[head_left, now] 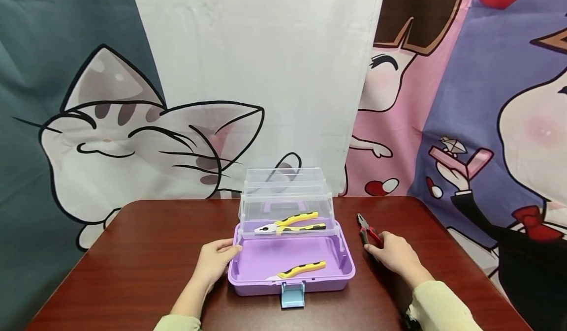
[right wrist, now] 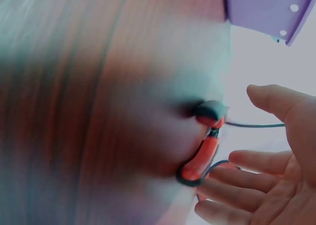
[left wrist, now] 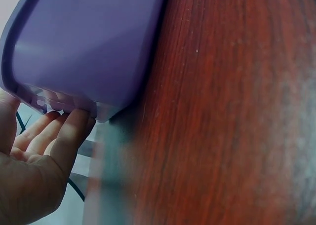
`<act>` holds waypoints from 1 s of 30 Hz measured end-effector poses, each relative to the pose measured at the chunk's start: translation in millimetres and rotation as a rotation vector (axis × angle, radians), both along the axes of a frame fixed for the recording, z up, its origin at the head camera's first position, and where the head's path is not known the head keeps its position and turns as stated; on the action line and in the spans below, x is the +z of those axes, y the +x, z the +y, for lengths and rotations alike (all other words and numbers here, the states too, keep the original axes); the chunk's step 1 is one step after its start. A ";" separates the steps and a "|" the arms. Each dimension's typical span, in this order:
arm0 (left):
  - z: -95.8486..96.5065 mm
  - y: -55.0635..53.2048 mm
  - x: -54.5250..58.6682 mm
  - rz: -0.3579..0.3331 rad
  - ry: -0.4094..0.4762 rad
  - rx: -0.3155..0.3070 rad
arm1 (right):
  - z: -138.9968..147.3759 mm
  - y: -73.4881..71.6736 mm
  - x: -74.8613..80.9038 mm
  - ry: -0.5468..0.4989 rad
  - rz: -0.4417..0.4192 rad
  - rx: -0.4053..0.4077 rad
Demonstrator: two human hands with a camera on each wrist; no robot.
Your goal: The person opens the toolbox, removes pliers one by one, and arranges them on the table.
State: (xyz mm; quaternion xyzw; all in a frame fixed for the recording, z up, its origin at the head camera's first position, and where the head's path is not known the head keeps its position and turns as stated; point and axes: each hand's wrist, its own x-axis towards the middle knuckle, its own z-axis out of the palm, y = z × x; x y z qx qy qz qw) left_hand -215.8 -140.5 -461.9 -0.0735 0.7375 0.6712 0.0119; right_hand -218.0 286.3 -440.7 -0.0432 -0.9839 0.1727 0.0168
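My left hand (head_left: 214, 261) holds the left side of a purple toolbox (head_left: 290, 287), thumb over the rim. In the left wrist view its fingers (left wrist: 54, 131) press against the outer wall. My right hand (head_left: 396, 253) is at the handles of pliers with red and black grips (head_left: 369, 233), which lie on the table to the right of the box. The right wrist view shows the right fingers (right wrist: 237, 193) straight and the thumb spread, beside the red handles (right wrist: 201, 161). Inside the box lies a tool with a yellow-and-black handle (head_left: 303, 269).
The toolbox's clear lid (head_left: 283, 176) stands raised at the back. Yellow-and-black pliers (head_left: 298, 218) lie at the clear tray behind the open compartment. A light blue latch (head_left: 293, 296) hangs at the front. Behind the brown table (head_left: 146, 252) hangs a cartoon-printed cloth (head_left: 266, 50).
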 end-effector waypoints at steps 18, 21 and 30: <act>1.0 2.5 -0.3 -0.006 0.029 -0.003 | -18.6 4.0 17.2 -0.090 0.215 0.101; 0.7 3.3 -0.5 -0.010 0.023 -0.006 | -24.7 6.0 22.2 -0.113 0.218 0.116; -0.5 3.3 -0.6 -0.013 0.012 -0.003 | -45.8 3.5 33.0 -0.178 0.257 0.168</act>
